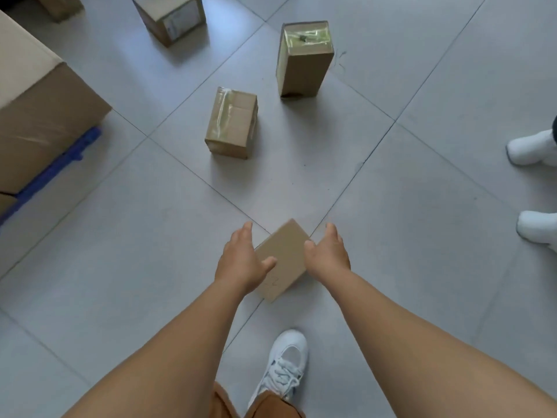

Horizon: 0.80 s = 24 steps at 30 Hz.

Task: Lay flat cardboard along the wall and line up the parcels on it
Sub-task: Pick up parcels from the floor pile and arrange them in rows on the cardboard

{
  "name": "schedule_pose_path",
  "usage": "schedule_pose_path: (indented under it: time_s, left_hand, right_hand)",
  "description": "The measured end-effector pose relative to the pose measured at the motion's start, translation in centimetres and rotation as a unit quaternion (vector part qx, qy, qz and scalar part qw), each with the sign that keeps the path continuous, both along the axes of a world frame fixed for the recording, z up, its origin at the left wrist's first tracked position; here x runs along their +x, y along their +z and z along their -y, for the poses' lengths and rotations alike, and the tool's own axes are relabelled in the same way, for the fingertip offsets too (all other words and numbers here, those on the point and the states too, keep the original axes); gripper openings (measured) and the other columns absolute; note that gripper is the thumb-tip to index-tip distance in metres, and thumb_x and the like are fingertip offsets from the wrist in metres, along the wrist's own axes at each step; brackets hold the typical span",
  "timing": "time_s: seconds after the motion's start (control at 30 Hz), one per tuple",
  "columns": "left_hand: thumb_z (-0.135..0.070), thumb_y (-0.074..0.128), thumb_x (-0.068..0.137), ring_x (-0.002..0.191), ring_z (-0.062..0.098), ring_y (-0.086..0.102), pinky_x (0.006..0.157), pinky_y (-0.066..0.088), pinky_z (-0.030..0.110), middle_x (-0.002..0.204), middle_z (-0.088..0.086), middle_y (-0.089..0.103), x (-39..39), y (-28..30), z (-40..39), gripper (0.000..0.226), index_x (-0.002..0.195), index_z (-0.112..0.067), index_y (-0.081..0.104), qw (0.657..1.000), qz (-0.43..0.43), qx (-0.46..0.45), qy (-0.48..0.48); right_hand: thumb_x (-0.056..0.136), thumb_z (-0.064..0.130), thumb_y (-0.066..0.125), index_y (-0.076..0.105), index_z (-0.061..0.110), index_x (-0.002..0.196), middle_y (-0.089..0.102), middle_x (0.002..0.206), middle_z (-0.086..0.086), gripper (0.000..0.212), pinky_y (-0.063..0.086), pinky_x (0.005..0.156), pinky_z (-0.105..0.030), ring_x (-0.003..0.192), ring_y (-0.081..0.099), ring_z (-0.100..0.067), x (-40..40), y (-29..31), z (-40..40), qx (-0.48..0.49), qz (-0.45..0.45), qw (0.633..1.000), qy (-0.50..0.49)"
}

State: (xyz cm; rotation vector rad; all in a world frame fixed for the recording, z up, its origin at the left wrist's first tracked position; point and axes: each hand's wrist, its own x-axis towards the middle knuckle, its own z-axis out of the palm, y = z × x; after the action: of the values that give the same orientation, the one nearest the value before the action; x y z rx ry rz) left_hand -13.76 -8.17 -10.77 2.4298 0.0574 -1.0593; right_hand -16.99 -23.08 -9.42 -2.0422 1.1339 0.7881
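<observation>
A small plain cardboard parcel (283,260) lies on the grey tiled floor just in front of me. My left hand (241,263) is at its left side with fingers straight and thumb over its top. My right hand (328,254) is at its right side, fingers straight, thumb near the top edge. Whether either hand touches the parcel I cannot tell. Farther off, a taped parcel (232,123) lies on the floor, a tall taped parcel (304,60) stands upright, and a labelled parcel (171,18) sits near the top edge. No flat cardboard sheet is in view.
A large cardboard box (39,116) stands at the left on a blue pallet (57,167). Another person's white shoes (533,147) are at the right edge. My own white shoe (284,366) is below the parcel. Another box corner (60,6) shows top left.
</observation>
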Motion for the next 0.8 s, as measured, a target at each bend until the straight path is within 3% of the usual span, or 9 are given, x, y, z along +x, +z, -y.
schedule_pose_path:
  time_s: [0.07, 0.13, 0.2, 0.3, 0.37, 0.47, 0.57, 0.63, 0.8]
  left_hand:
    - [-0.043, 0.068, 0.083, 0.141, 0.021, 0.025, 0.11, 0.03, 0.038, 0.156, -0.001, 0.019, -0.5, -1.0, 0.1, 0.094, 0.152, -0.022, 0.008, 0.999, -0.01, 0.008, -0.032]
    - [-0.046, 0.068, 0.081, 0.14, 0.021, 0.024, 0.111, 0.028, 0.037, 0.155, -0.001, 0.02, -3.2, -9.5, 3.7, 0.095, 0.152, -0.022, 0.01, 0.997, -0.021, 0.03, -0.063]
    - [-0.049, 0.068, 0.079, 0.142, 0.021, 0.02, 0.112, 0.024, 0.037, 0.156, 0.001, 0.016, -3.0, -10.6, 3.7, 0.096, 0.152, -0.023, 0.01, 0.994, -0.008, 0.041, -0.101]
    - [-0.054, 0.068, 0.077, 0.147, 0.023, -0.001, 0.116, 0.012, 0.042, 0.16, 0.006, -0.002, -3.8, -12.9, 4.4, 0.102, 0.152, -0.029, 0.003, 0.985, 0.009, 0.072, -0.155]
    - [-0.061, 0.069, 0.072, 0.147, 0.028, -0.01, 0.116, 0.009, 0.048, 0.158, 0.012, -0.011, -3.6, -15.2, 5.0, 0.111, 0.152, -0.031, -0.003, 0.978, -0.003, 0.105, -0.179]
    - [-0.069, 0.07, 0.063, 0.143, 0.034, -0.023, 0.11, 0.009, 0.061, 0.154, 0.018, -0.026, -4.2, -17.4, 5.3, 0.131, 0.147, -0.031, -0.023, 0.969, -0.011, 0.138, -0.203]
    - [-0.071, 0.072, 0.059, 0.137, 0.038, -0.033, 0.105, 0.009, 0.07, 0.146, 0.021, -0.039, -4.6, -18.5, 5.3, 0.143, 0.138, -0.029, -0.04, 0.962, 0.003, 0.16, -0.223]
    - [-0.069, 0.073, 0.06, 0.139, 0.041, -0.029, 0.104, 0.009, 0.072, 0.147, 0.023, -0.036, -4.4, -18.9, 5.4, 0.144, 0.134, -0.028, -0.044, 0.961, 0.01, 0.168, -0.218]
    - [-0.068, 0.071, 0.058, 0.14, 0.041, -0.003, 0.102, 0.018, 0.07, 0.149, 0.025, -0.014, -1.5, -16.7, 3.9, 0.142, 0.137, -0.027, -0.039, 0.972, 0.035, 0.178, -0.152]
  right_hand:
    - [0.099, 0.025, 0.041, 0.007, 0.016, 0.154, 0.022, 0.157, -0.005, 0.065, 0.034, 0.107, -0.041, 0.137, 0.035, -0.029, -0.4, -0.2, 0.0, 0.01, -0.011, 1.0, -0.012]
    - [0.1, 0.023, 0.038, 0.006, 0.017, 0.154, 0.023, 0.156, -0.006, 0.063, 0.036, 0.104, -0.04, 0.134, 0.038, -0.03, -3.4, -9.5, 2.5, 0.037, -0.032, 0.998, -0.037]
    - [0.099, 0.02, 0.035, 0.006, 0.017, 0.153, 0.028, 0.153, -0.009, 0.061, 0.039, 0.097, -0.038, 0.129, 0.043, -0.031, -3.3, -10.3, 2.3, 0.048, -0.045, 0.997, -0.037]
    - [0.098, 0.016, 0.033, 0.006, 0.019, 0.152, 0.034, 0.147, -0.009, 0.06, 0.041, 0.082, -0.032, 0.119, 0.049, -0.03, -4.2, -11.9, 2.3, 0.058, -0.032, 0.997, -0.039]
    - [0.097, 0.012, 0.035, 0.007, 0.021, 0.152, 0.028, 0.15, -0.008, 0.062, 0.038, 0.076, -0.029, 0.116, 0.049, -0.029, -4.3, -14.1, 2.5, 0.071, -0.03, 0.996, -0.05]
    - [0.093, 0.006, 0.037, 0.012, 0.024, 0.15, 0.011, 0.155, -0.001, 0.065, 0.038, 0.065, -0.027, 0.097, 0.049, -0.026, -4.3, -16.2, 2.2, 0.073, -0.011, 0.996, -0.059]
    - [0.089, 0.005, 0.039, 0.016, 0.026, 0.149, 0.01, 0.152, 0.003, 0.067, 0.043, 0.07, -0.03, 0.088, 0.05, -0.023, -3.9, -17.1, 2.0, 0.076, 0.011, 0.994, -0.076]
    - [0.088, 0.006, 0.039, 0.017, 0.027, 0.15, 0.01, 0.153, 0.005, 0.068, 0.043, 0.074, -0.03, 0.09, 0.05, -0.021, -3.6, -17.1, 2.1, 0.082, 0.024, 0.993, -0.08]
    - [0.091, 0.011, 0.039, 0.012, 0.026, 0.153, 0.006, 0.159, 0.009, 0.069, 0.04, 0.101, -0.033, 0.128, 0.042, -0.021, -1.4, -14.3, 1.3, 0.097, 0.062, 0.992, -0.049]
